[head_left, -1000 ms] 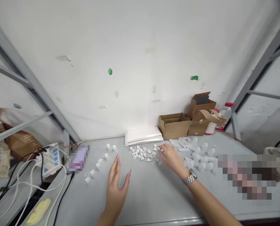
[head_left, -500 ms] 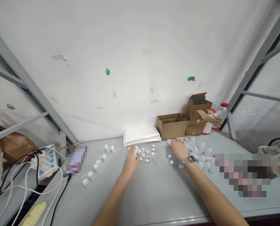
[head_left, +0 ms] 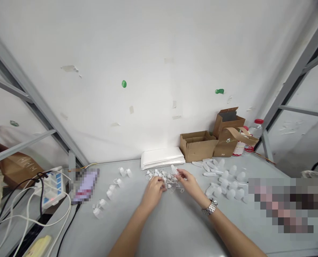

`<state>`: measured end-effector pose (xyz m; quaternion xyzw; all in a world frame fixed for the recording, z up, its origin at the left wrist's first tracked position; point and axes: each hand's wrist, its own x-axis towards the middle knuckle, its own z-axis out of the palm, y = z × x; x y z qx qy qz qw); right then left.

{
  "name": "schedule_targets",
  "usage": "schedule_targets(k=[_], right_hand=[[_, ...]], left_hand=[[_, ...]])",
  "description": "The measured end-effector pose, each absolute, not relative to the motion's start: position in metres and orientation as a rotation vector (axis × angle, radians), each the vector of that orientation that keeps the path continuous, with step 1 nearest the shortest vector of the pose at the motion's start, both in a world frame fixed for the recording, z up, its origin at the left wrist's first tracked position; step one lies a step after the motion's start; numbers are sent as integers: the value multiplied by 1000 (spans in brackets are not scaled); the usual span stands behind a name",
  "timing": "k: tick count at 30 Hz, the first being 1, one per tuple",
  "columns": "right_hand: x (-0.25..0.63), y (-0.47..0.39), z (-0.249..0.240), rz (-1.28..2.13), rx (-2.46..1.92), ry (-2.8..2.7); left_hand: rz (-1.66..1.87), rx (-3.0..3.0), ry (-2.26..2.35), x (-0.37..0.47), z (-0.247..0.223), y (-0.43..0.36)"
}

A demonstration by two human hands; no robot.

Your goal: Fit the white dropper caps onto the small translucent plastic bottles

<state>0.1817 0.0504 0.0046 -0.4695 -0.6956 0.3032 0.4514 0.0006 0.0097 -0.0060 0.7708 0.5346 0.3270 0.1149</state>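
A small translucent plastic bottle [head_left: 174, 170] is pinched upright between the thumb and fingers of my right hand [head_left: 186, 181], which wears a metal watch band. My left hand [head_left: 155, 187] rests at the near edge of a heap of small white caps with strap loops [head_left: 159, 174]. Its fingers are curled inward, and whatever they pinch is hidden. Loose translucent bottles [head_left: 224, 175] lie in a group to the right of my right hand. On the left, capped bottles [head_left: 111, 191] stand in a slanting row.
Behind the caps lies a stack of white sheets or flat boxes [head_left: 161, 159]. An open cardboard box [head_left: 199, 148], a brown paper bag [head_left: 224, 142] and red-capped bottles [head_left: 256, 130] stand at the back right. A power strip [head_left: 53, 189] with cables sits left, near a blurred purple object [head_left: 86, 184].
My right hand has moved left from the loose bottles to the cap heap, now with a bottle in it. My left hand's fingers have curled, and it has shifted slightly right.
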Motion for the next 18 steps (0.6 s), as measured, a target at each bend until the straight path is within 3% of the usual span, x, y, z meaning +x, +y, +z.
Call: schedule_targets(k=[11,18], right_hand=[[165,21,15,833,-1102,-1584],[154,12,4,650,-1052,-1857]], left_hand=[[1476,1119,1440,2,10,9],[1524,1085,1433,3,8,7]])
